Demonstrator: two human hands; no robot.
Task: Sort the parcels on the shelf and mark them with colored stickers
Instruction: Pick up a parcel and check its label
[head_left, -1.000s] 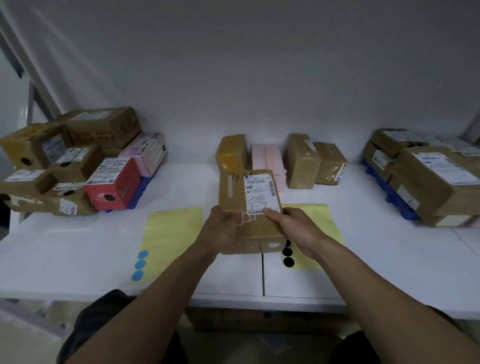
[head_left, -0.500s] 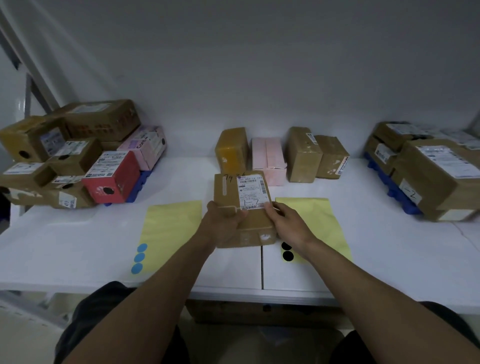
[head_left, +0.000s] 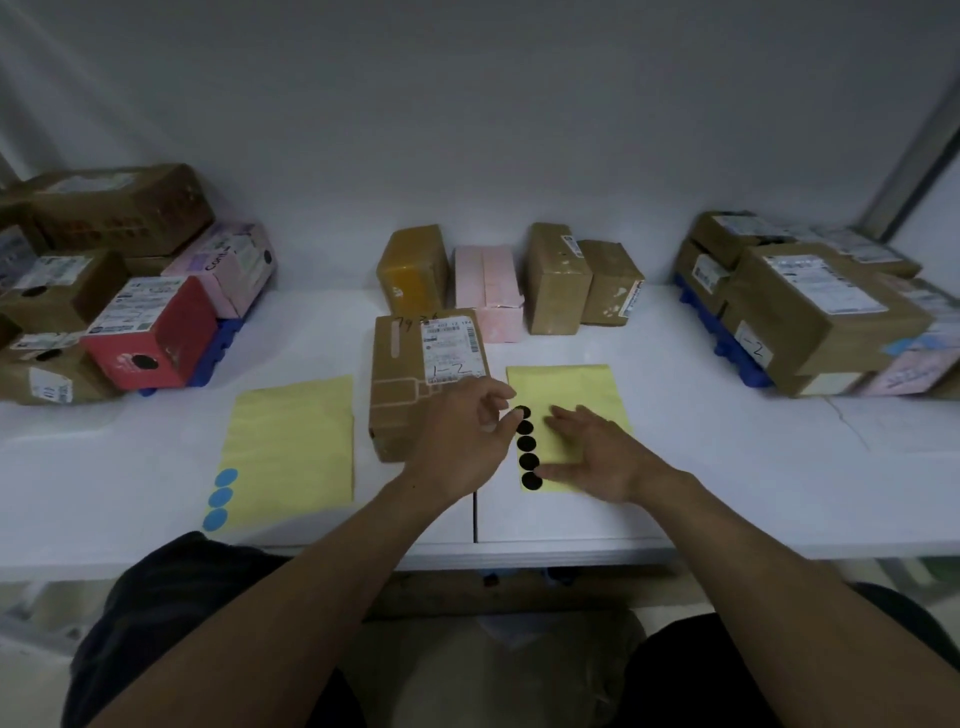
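Nearest me, at six o'clock, both bare forearms reached up over the white shelf (head_left: 701, 467). The right hand (head_left: 597, 457) lay flat with fingers spread, pressing down the right-hand yellow sheet (head_left: 576, 395). The left hand (head_left: 457, 436) curled over that sheet's column of black round stickers (head_left: 529, 452), thumb and forefinger closing on the topmost one; whether it had lifted yet I could not tell.

A second before, both hands had gripped the brown parcel (head_left: 415, 384) in the air. Now it rested on the shelf just left of the black stickers, touching neither hand that I could see. I judged reading was done and marking had begun: this parcel would get a black dot.

Its white label showed a barcode and handwritten "1-2", with pen digits above, perhaps "79 36".

At eight o'clock lay a second yellow sheet (head_left: 291, 441) with three blue stickers (head_left: 218, 499).

Farther off, at twelve o'clock, stood a row of unsorted parcels (head_left: 509, 280), tan and pink. At ten o'clock sat a stack bearing black dots, including a red box (head_left: 150, 338). At two o'clock, a pile of brown parcels (head_left: 821, 312), one marked "-2". Other print was too blurred.
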